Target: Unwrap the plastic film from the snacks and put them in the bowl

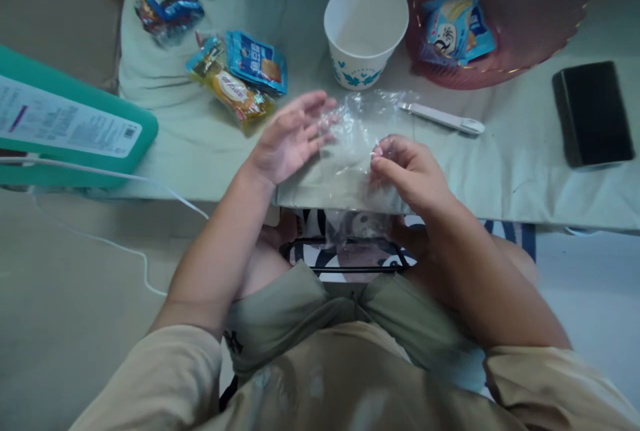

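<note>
A clear plastic bag (350, 134) hangs over the front edge of the cloth-covered table. My right hand (407, 167) pinches its right side between thumb and fingers. At the bag's left edge is my left hand (295, 137), palm turned inward, fingers spread and slightly blurred; the fingertips touch or nearly touch the plastic. Just beyond the bag stands a white paper cup (363, 67) with blue-green leaf prints, upright, no contents visible. A white-handled folding knife or cutter (443, 117) lies to the right of the bag.
Snack packets (257, 61) lie left of the cup, others (173, 4) farther back. A pink ribbed bowl (530, 24) holds blue snack packets (455, 31). A black box (594, 114) sits at right, a green container (140, 127) at left, with a white cable (165, 191) near it.
</note>
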Demonstrator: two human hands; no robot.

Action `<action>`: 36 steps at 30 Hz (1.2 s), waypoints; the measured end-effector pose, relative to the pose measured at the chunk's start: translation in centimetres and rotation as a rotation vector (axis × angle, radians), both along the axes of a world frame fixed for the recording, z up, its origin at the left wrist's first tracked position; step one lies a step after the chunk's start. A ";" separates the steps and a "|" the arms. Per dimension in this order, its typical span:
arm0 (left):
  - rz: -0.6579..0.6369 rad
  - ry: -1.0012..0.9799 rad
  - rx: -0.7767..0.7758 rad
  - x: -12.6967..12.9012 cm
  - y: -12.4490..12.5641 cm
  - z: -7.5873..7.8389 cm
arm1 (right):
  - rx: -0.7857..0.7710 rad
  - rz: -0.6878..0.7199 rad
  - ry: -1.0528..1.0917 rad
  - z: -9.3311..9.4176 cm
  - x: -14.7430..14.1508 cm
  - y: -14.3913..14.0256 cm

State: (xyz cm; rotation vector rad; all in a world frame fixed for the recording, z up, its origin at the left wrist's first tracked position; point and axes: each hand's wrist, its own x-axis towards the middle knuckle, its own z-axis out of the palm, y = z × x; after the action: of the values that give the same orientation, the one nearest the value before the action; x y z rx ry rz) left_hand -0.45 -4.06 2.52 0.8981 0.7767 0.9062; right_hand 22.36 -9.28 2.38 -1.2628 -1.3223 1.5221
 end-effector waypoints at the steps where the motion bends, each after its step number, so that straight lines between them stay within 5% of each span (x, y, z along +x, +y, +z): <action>1: -0.067 0.007 -0.090 0.5 -0.1 -0.1 | 0.030 -0.051 0.030 0.0 0.1 0.1; 5: -0.250 0.319 -0.161 2.2 -0.6 -0.2 | 0.122 -0.196 0.048 0.0 0.6 0.7; 9: -0.127 0.438 -0.065 2.5 -0.2 -0.2 | 0.148 -0.327 0.074 -0.4 1.3 1.1; 13: -0.103 0.368 -0.021 1.9 0.0 -0.3 | -0.013 -0.113 0.019 -0.4 1.0 1.0; 16: -0.156 0.390 0.056 1.4 0.1 -0.8 | 0.005 -0.055 -0.121 0.0 0.7 0.6; 22: -0.021 0.286 0.148 0.5 0.6 -2.0 | 0.193 -0.193 -0.068 -0.2 1.1 0.5; 27: -0.012 0.244 0.317 -0.1 0.5 -1.6 | 0.294 -0.186 -0.105 -0.9 1.3 0.8; 36: 0.260 0.534 0.752 -0.2 0.5 -1.3 | 0.451 -0.365 -0.290 -2.8 1.7 1.4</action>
State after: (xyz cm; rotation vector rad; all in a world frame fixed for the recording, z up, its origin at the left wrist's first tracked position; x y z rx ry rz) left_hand -0.66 -3.55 1.21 1.7771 1.0408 1.2377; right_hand 24.08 -7.91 -0.40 -1.3616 -1.4182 0.7554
